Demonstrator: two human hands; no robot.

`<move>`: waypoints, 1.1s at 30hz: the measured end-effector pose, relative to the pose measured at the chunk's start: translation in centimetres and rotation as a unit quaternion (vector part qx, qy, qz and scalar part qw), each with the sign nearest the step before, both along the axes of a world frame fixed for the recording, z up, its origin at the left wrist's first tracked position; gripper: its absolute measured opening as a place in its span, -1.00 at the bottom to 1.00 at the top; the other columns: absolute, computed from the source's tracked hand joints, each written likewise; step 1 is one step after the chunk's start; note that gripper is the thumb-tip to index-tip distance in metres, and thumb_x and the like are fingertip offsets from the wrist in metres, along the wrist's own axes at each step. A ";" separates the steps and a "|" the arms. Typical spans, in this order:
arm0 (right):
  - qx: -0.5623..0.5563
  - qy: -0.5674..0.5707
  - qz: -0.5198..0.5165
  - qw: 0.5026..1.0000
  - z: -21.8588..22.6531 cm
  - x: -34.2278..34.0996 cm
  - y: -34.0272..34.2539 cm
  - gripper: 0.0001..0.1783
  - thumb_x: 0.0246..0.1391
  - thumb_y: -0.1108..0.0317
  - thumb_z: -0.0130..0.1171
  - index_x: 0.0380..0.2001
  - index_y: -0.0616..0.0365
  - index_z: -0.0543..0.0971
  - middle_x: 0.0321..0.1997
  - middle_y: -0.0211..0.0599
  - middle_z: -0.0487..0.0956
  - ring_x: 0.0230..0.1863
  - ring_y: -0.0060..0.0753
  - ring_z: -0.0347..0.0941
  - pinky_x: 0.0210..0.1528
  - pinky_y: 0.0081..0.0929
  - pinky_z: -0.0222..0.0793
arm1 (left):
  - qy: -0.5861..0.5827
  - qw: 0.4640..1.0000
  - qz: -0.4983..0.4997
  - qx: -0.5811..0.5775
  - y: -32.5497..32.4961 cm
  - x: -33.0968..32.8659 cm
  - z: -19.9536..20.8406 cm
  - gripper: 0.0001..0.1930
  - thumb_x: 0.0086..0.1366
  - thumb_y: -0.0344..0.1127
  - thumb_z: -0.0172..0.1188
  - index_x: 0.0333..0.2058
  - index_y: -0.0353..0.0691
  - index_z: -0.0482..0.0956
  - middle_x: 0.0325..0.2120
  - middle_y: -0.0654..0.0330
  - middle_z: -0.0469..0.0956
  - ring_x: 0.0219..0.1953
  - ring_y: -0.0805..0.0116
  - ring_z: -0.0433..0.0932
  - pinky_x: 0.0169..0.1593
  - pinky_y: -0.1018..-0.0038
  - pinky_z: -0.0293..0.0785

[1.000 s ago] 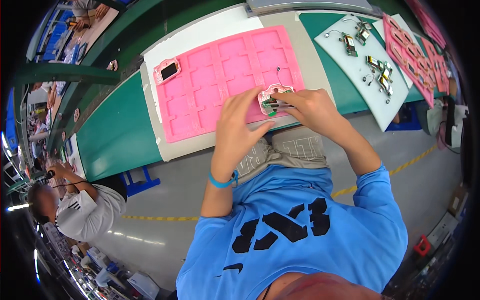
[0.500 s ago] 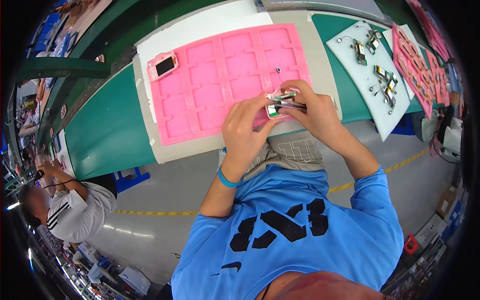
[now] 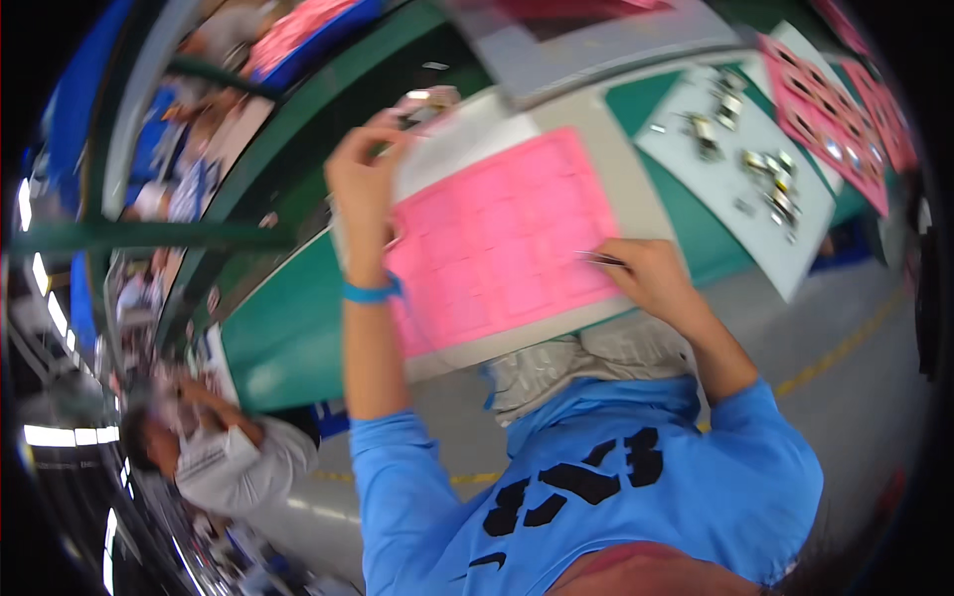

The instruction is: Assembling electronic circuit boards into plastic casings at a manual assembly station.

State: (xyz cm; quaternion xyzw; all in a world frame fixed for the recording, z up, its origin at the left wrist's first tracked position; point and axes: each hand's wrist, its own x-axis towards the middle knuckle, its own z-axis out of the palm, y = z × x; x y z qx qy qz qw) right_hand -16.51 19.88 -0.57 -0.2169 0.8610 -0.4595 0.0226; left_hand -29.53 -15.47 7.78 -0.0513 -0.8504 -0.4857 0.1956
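Observation:
My left hand (image 3: 366,174) is raised past the far left corner of the pink foam tray (image 3: 507,233), its fingers curled together; motion blur hides what they hold, if anything. Just beyond its fingertips is a blurred pink and silver object (image 3: 429,105); whether they touch is unclear. My right hand (image 3: 651,278) grips metal tweezers (image 3: 601,258) over the tray's right side, tips pointing left. The tray's shallow square pockets lie below both hands. My left wrist covers its left edge, where a bit of pink frame (image 3: 394,230) shows.
At the right, a white board (image 3: 686,154) bears several small circuit assemblies (image 3: 772,184). Past it lie pink trays with parts (image 3: 820,114). A green rail (image 3: 159,235) crosses the left. A person in a white shirt (image 3: 248,467) sits at the left.
My hands have parted. The left has moved up and leftward, away from the small device both held; the right stays near the tray's right side with tweezers. The whole view has shifted and blurred.

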 end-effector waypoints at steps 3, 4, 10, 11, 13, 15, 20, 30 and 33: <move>-0.022 0.061 0.023 0.998 -2.4 -0.4 -0.1 -0.82 0.24 0.34 0.26 -0.12 0.07 0.70 -0.28 -0.18 0.75 -0.35 0.07 0.62 -0.25 -0.17 0.49 | -0.028 0.988 0.009 -0.153 -6.8 -8.8 -4.5 -0.91 0.27 -0.38 0.48 -0.30 -0.24 0.77 -0.26 0.24 0.79 -0.30 0.40 0.62 -0.14 0.53 0.51; -0.007 0.046 0.043 0.998 -1.7 -0.7 -0.3 -0.84 0.29 0.30 0.23 -0.14 0.06 0.68 -0.27 -0.20 0.74 -0.32 0.07 0.63 -0.22 -0.12 0.48 | -0.021 0.982 0.019 -0.184 -9.5 -9.9 -6.1 -0.89 0.27 -0.34 0.48 -0.31 -0.24 0.76 -0.26 0.21 0.80 -0.26 0.32 0.67 -0.07 0.49 0.55; -0.082 0.067 0.025 0.994 -2.3 0.5 2.9 -0.87 0.33 0.34 0.20 -0.15 0.06 0.68 -0.29 -0.26 0.74 -0.35 -0.04 0.61 -0.22 -0.20 0.48 | 0.059 0.954 0.015 -0.292 1.0 -8.7 -4.5 -0.82 0.23 -0.32 0.49 -0.21 -0.21 0.76 -0.16 0.13 0.76 -0.20 0.24 0.68 -0.04 0.42 0.58; -0.106 0.070 0.038 0.991 -2.2 0.7 3.0 -0.88 0.33 0.35 0.19 -0.16 0.06 0.68 -0.29 -0.27 0.74 -0.36 -0.07 0.61 -0.22 -0.22 0.47 | 0.022 0.972 0.026 -0.231 5.2 -6.3 -2.5 -0.79 0.22 -0.33 0.49 -0.18 -0.20 0.76 -0.15 0.14 0.75 -0.18 0.24 0.68 -0.04 0.41 0.57; -0.210 0.021 0.036 0.977 -0.3 1.5 3.1 -0.89 0.33 0.41 0.19 -0.19 0.08 0.69 -0.31 -0.32 0.74 -0.38 -0.19 0.58 -0.24 -0.33 0.46 | -0.047 0.984 -0.097 -0.139 13.0 -1.3 -2.3 -0.76 0.32 -0.29 0.37 -0.08 -0.22 0.74 -0.18 0.15 0.73 -0.20 0.20 0.66 -0.09 0.39 0.57; -0.196 0.015 0.040 0.980 3.2 1.8 4.3 -0.88 0.31 0.44 0.19 -0.20 0.09 0.70 -0.32 -0.33 0.73 -0.39 -0.22 0.57 -0.24 -0.36 0.45 | -0.070 0.957 -0.131 -0.249 20.5 2.2 -3.4 -0.64 0.41 -0.07 0.26 -0.04 -0.24 0.69 -0.17 0.03 0.73 -0.25 -0.02 0.67 -0.13 0.15 0.59; 0.021 0.144 0.086 0.986 13.7 -5.8 0.3 -0.79 0.34 0.27 0.15 -0.22 0.10 0.71 -0.35 -0.21 0.71 -0.40 -0.10 0.55 -0.21 -0.25 0.46 | -0.045 0.962 0.012 -0.270 33.5 0.7 -7.5 -0.47 0.38 0.07 0.35 -0.08 -0.37 0.56 -0.16 -0.06 0.59 -0.18 0.01 0.60 -0.03 0.09 0.56; 0.159 0.163 0.185 0.956 2.5 -14.2 -30.2 -0.70 0.09 0.20 0.36 -0.32 0.27 0.73 -0.29 0.09 0.74 -0.24 0.22 0.67 -0.15 0.00 0.57 | -0.051 0.984 0.117 -0.123 33.1 -0.1 -10.2 -0.59 0.15 -0.41 0.50 -0.09 -0.23 0.49 -0.19 -0.02 0.64 -0.14 -0.01 0.67 -0.07 0.09 0.63; 0.147 0.131 0.136 0.971 2.0 -15.5 -29.5 -0.77 -0.04 0.31 0.41 -0.36 0.27 0.74 -0.32 0.09 0.72 -0.24 0.24 0.67 -0.15 0.02 0.57 | -0.079 0.995 0.059 -0.002 33.2 0.9 -9.0 -0.55 0.12 -0.54 0.46 -0.04 -0.19 0.48 -0.23 0.00 0.64 -0.18 0.02 0.69 -0.09 0.11 0.64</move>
